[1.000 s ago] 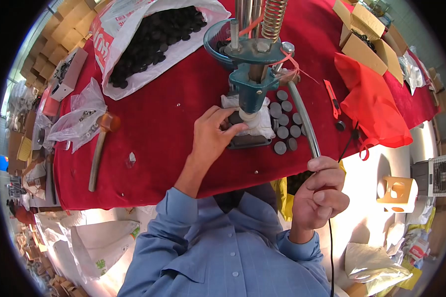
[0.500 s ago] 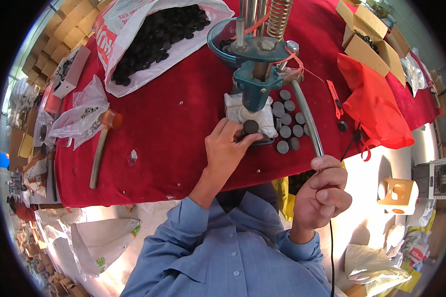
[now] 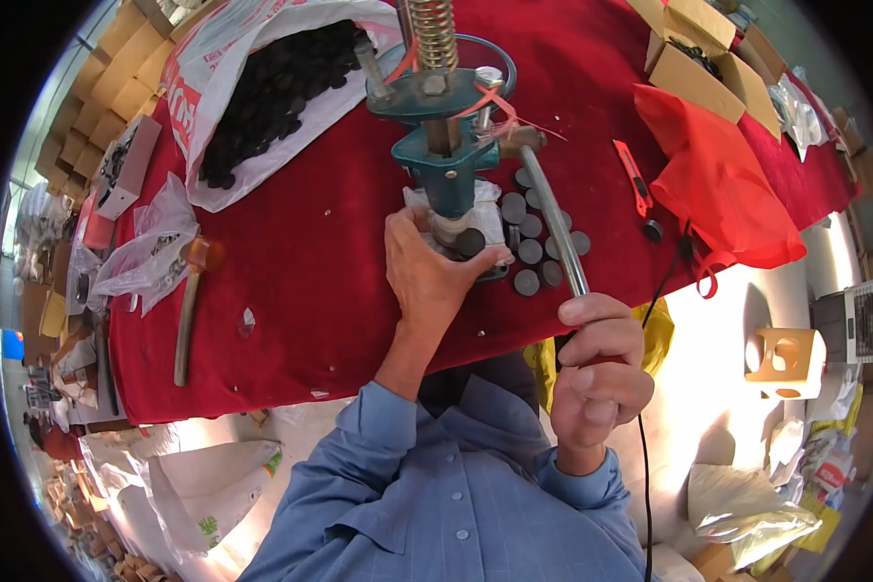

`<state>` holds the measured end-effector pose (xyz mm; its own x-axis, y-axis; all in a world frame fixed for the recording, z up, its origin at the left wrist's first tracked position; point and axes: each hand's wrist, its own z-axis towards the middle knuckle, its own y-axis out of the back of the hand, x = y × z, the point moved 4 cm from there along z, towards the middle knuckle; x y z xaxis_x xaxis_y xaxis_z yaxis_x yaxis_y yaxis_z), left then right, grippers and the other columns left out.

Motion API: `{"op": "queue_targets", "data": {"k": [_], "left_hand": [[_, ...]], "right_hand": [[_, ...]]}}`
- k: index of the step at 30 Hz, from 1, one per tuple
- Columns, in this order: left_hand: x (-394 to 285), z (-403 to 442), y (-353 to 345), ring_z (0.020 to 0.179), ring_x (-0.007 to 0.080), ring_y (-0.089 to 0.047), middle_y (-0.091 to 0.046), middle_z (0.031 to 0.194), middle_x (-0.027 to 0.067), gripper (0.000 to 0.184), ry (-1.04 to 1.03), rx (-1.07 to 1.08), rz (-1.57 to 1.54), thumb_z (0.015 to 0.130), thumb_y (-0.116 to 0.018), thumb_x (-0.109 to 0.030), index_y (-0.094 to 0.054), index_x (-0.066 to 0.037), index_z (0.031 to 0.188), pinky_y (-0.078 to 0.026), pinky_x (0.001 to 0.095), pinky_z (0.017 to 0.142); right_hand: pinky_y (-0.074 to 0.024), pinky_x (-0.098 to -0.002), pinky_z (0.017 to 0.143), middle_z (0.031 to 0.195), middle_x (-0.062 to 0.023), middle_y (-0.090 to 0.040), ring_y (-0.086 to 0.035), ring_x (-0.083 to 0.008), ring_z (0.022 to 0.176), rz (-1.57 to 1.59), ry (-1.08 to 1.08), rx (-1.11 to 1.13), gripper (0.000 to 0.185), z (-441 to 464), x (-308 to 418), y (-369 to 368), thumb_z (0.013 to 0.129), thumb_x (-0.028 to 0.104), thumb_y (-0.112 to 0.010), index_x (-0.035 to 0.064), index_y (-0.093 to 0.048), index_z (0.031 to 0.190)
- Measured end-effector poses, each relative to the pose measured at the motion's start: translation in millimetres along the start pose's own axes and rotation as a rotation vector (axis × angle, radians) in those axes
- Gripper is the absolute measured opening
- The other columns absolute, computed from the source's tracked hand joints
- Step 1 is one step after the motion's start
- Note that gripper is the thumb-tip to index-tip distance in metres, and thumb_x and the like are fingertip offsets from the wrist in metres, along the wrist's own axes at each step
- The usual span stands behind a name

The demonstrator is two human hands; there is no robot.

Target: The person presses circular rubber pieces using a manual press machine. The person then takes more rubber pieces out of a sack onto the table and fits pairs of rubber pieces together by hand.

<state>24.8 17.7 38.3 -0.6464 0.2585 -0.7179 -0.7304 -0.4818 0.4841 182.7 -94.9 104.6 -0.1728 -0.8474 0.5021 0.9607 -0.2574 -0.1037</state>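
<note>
My right hand [image 3: 601, 364] is closed around the end of the metal lever [image 3: 553, 218] of a green hand press [image 3: 446, 160]. Its ram points down over a white-wrapped base [image 3: 485, 213]. At the left and front of this base is my left hand [image 3: 425, 272], thumb and fingers spread apart. The thumb stretches along just below a black round disc [image 3: 469, 242] in front of the ram; the fingertips are partly hidden behind the press. Several grey-black discs [image 3: 529, 252] lie on the red cloth to the right of the base.
A white sack [image 3: 252, 175] of black discs lies at back left. Nearby are a mallet [image 3: 186, 325] and a plastic bag [image 3: 150, 242]. Rightward lie a red cutter [image 3: 633, 177], a red bag [image 3: 727, 189] and an open carton [image 3: 694, 58]. A black cable [image 3: 647, 485] hangs beside my right arm.
The view has shifted, so the table and press appear further left. My left-hand fingers have moved from in front of the ram to its left side. My right hand keeps its grip on the lever.
</note>
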Motion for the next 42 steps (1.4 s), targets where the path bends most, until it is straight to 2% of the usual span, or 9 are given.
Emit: {"op": "queue_targets", "data": {"k": [3, 9, 12, 18, 21, 24, 26, 30, 42], "left_hand": [[8.4, 7.2, -12.1, 0.098, 0.0358, -0.061, -0.056, 0.107, 0.0148, 0.080, -0.159, 0.051, 0.065, 0.052, -0.100, -0.048, -0.058, -0.004, 0.103, -0.050, 0.0503, 0.083], [9.0, 11.3, -23.5, 0.096, 0.0395, -0.062, -0.058, 0.105, 0.0148, 0.084, -0.111, 0.078, 0.117, 0.050, -0.100, -0.048, -0.060, -0.003, 0.108, -0.051, 0.0515, 0.080], [7.8, 13.9, -25.4, 0.094, 0.0390, -0.063, -0.059, 0.100, 0.0145, 0.082, -0.180, 0.016, 0.123, 0.049, -0.100, -0.049, -0.061, -0.003, 0.106, -0.051, 0.0517, 0.077], [-0.6, 19.0, -26.0, 0.093, 0.0398, -0.064, -0.061, 0.097, 0.0138, 0.083, -0.024, 0.115, 0.133, 0.051, -0.099, -0.051, -0.063, -0.004, 0.109, -0.052, 0.0522, 0.077], [-5.6, 20.5, -23.8, 0.096, 0.0395, -0.064, -0.061, 0.098, 0.0130, 0.082, 0.022, 0.162, 0.199, 0.054, -0.099, -0.048, -0.063, -0.004, 0.112, -0.052, 0.0528, 0.079], [1.8, 23.0, -16.8, 0.100, 0.0390, -0.064, -0.063, 0.104, 0.0127, 0.076, -0.165, 0.203, 0.093, 0.058, -0.098, -0.041, -0.063, -0.004, 0.115, -0.052, 0.0525, 0.085], [13.6, 27.4, -11.9, 0.104, 0.0387, -0.063, -0.065, 0.107, 0.0133, 0.070, -0.182, 0.294, -0.005, 0.060, -0.097, -0.035, -0.065, -0.004, 0.114, -0.052, 0.0517, 0.090], [17.0, 31.9, -8.5, 0.106, 0.0379, -0.065, -0.069, 0.108, 0.0136, 0.059, -0.114, 0.405, -0.129, 0.064, -0.095, -0.027, -0.068, -0.005, 0.112, -0.052, 0.0495, 0.096], [11.5, 30.6, -28.1, 0.087, 0.0350, -0.066, -0.064, 0.091, 0.0106, 0.051, -0.138, 0.157, -0.016, 0.060, -0.095, -0.031, -0.067, -0.008, 0.097, -0.054, 0.0490, 0.075]], "right_hand": [[-0.0537, -0.0459, 0.080, 0.087, -0.0130, -0.060, -0.066, -0.0365, 0.092, 0.013, 0.009, 0.015, 0.029, 0.1, -1.0, 0.8, 0.107, 0.034, -0.047, 0.0074, -0.057, 0.100], [-0.0536, -0.0464, 0.080, 0.088, -0.0129, -0.060, -0.065, -0.0370, 0.093, 0.039, -0.013, 0.034, 0.028, 2.6, 1.3, 0.7, 0.107, 0.033, -0.048, 0.0072, -0.058, 0.101], [-0.0535, -0.0465, 0.081, 0.089, -0.0133, -0.060, -0.065, -0.0371, 0.094, 0.039, -0.012, 0.036, 0.028, 1.9, 0.9, 1.0, 0.107, 0.033, -0.048, 0.0071, -0.058, 0.101], [-0.0535, -0.0466, 0.081, 0.088, -0.0138, -0.060, -0.065, -0.0371, 0.093, 0.016, -0.035, 0.032, 0.030, 1.8, 2.2, 1.2, 0.106, 0.034, -0.048, 0.0071, -0.058, 0.098], [-0.0535, -0.0465, 0.081, 0.088, -0.0137, -0.060, -0.065, -0.0370, 0.093, 0.020, -0.035, 0.012, 0.030, 2.1, 1.9, 0.1, 0.106, 0.034, -0.049, 0.0073, -0.058, 0.097], [-0.0535, -0.0464, 0.081, 0.088, -0.0137, -0.060, -0.065, -0.0370, 0.093, 0.029, -0.019, 0.004, 0.030, 0.9, 0.2, 0.5, 0.106, 0.035, -0.049, 0.0075, -0.058, 0.097], [-0.0535, -0.0461, 0.081, 0.087, -0.0134, -0.060, -0.065, -0.0365, 0.091, 0.024, -0.005, 0.003, 0.030, 1.7, -0.4, 0.5, 0.106, 0.035, -0.048, 0.0077, -0.057, 0.098], [-0.0535, -0.0457, 0.079, 0.085, -0.0126, -0.059, -0.065, -0.0349, 0.089, 0.012, 0.009, -0.005, 0.029, 0.4, -1.2, -1.2, 0.106, 0.035, -0.047, 0.0083, -0.056, 0.100], [-0.0536, -0.0448, 0.080, 0.086, -0.0114, -0.057, -0.063, -0.0338, 0.092, 0.004, -0.032, -0.020, 0.028, -0.9, 0.9, -0.8, 0.106, 0.035, -0.046, 0.0102, -0.056, 0.098]]}}
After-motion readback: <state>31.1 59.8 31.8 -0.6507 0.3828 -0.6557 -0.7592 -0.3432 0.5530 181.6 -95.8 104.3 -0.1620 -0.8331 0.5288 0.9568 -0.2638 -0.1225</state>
